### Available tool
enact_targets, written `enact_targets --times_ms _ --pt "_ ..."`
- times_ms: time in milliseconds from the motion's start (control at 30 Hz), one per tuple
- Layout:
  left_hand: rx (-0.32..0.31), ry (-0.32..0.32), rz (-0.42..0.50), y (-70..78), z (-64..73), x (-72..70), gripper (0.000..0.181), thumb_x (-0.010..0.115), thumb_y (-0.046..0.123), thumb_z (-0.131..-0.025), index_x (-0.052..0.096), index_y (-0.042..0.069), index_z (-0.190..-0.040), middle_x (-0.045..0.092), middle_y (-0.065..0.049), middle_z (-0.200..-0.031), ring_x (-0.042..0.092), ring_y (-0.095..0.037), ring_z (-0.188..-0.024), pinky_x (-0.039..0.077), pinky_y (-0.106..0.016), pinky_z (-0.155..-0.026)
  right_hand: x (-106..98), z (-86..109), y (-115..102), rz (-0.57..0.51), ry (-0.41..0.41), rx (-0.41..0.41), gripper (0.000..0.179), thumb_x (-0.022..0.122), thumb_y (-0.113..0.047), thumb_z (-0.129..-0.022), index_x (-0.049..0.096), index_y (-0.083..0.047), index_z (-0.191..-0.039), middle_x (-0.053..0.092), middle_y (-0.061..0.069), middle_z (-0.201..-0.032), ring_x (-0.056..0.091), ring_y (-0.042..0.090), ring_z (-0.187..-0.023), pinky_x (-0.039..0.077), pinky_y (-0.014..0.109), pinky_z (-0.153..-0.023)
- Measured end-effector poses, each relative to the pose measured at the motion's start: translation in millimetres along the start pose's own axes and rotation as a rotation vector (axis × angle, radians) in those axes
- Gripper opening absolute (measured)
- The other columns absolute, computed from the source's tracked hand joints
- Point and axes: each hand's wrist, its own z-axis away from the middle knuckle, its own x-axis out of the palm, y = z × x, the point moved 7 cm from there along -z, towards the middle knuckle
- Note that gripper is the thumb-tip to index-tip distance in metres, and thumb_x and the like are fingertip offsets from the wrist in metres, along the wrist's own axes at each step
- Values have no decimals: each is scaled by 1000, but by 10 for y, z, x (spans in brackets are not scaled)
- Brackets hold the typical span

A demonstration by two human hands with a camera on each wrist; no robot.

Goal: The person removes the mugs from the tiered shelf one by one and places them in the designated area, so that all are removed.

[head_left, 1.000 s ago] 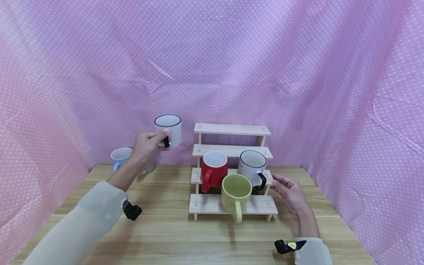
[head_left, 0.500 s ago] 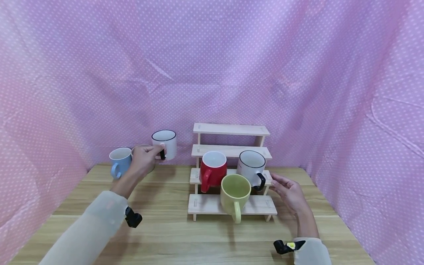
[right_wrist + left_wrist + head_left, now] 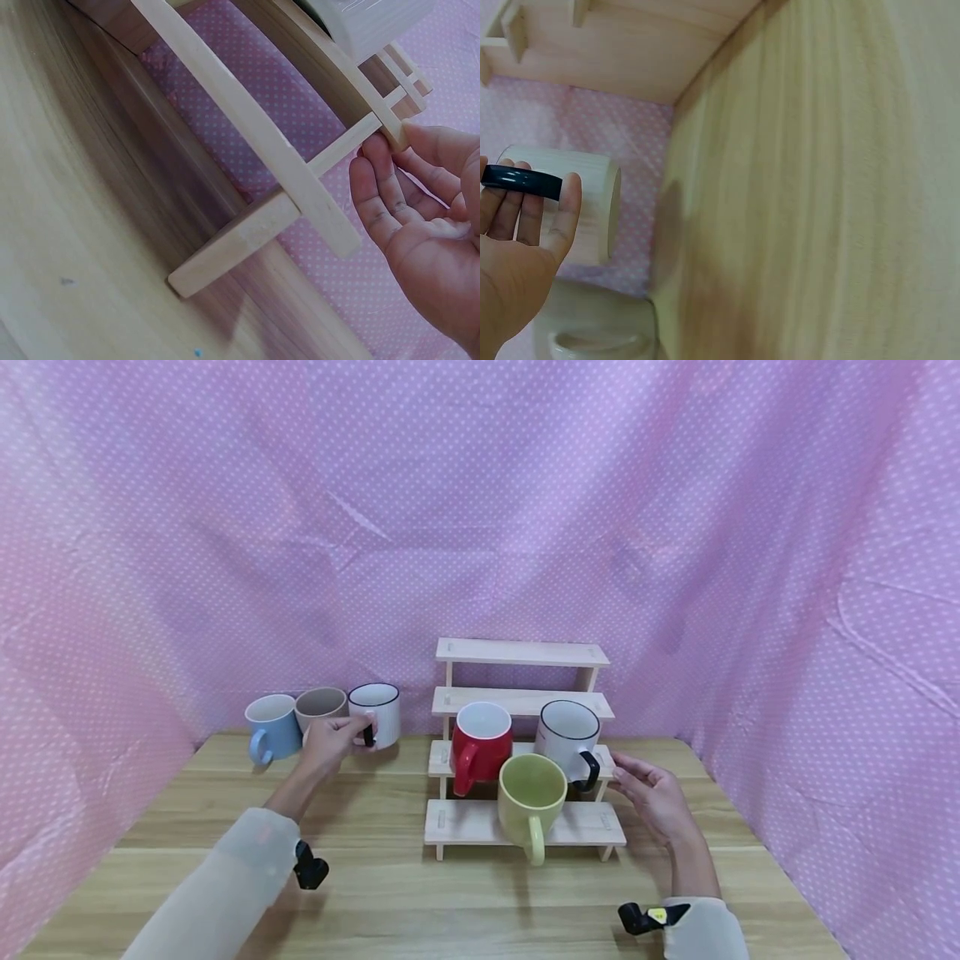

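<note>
My left hand (image 3: 328, 745) holds a white mug (image 3: 387, 723) with a black rim by its black handle (image 3: 525, 181). In the left wrist view a small gap shows between the mug's base and the table. Beside it stand a beige mug (image 3: 318, 700) and a light blue mug (image 3: 277, 735). My right hand (image 3: 660, 802) pinches the right end of the second-lowest board of a tiered wooden rack (image 3: 523, 652). That board bears a red mug (image 3: 487, 752) and another black-rimmed white mug (image 3: 564, 747); a yellow-green mug (image 3: 528, 814) sits on the lowest board.
The rack's two upper boards rise behind the mugs. A wooden table (image 3: 375, 893) lies beneath everything. Pink dotted cloth (image 3: 480, 527) hangs close behind and at both sides.
My left hand has lowered the black-rimmed white mug toward the table, right of the beige mug, which now shows more. The right hand keeps its grip on the rack.
</note>
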Motion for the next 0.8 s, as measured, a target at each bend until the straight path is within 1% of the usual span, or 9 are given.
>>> enact_targets --times_ms 133,267,400,467,600,700,800 --pt "-3 0 -11 -121 0 -29 38 66 15 -101 68 -23 -106 71 -1 -83 73 -17 -74 63 -43 -79 -3 -3 15 -6 -2 10 50 59 1 -102 36 25 -139 71 -3 -120 69 10 -106 58 28 -93" --pt "11 -4 -18 -190 1 -48 40 66 16 -101 67 -24 -106 71 -1 -85 73 -17 -76 63 -44 -80 -12 1 7 0 9 9 51 60 0 -102 37 24 -139 71 -4 -119 68 10 -106 58 28 -93" --pt "25 -7 -41 -273 4 -82 39 67 18 -101 69 -21 -104 72 -2 -88 74 -19 -78 61 -49 -84 -14 -6 0 -6 4 2 51 61 1 -101 37 25 -139 71 -4 -119 69 11 -105 58 29 -93" --pt "18 -4 -55 -337 10 -99 39 67 20 -101 71 -19 -103 72 -1 -89 74 -20 -79 60 -51 -85 -15 -11 3 -11 -1 1 50 60 1 -101 36 25 -139 72 -3 -119 69 11 -105 58 29 -93" --pt "24 16 -72 -425 21 -115 38 69 21 -100 73 -16 -100 70 -1 -91 72 -19 -79 60 -53 -85 -18 -16 20 -14 -4 6 50 60 1 -101 37 25 -138 72 -2 -118 69 11 -105 58 29 -93" --pt "15 25 -67 -454 18 -113 38 70 20 -100 72 -17 -104 69 -3 -93 70 -16 -80 60 -53 -86 -19 -12 17 -13 -4 3 49 60 1 -101 37 25 -138 72 -2 -117 69 11 -105 58 29 -93" --pt "-24 23 -56 -484 7 -111 40 70 23 -100 71 -16 -107 67 -3 -96 70 -16 -83 60 -50 -88 -17 -10 -1 -15 -2 0 49 60 2 -101 37 25 -138 72 -2 -117 69 11 -105 58 29 -93"
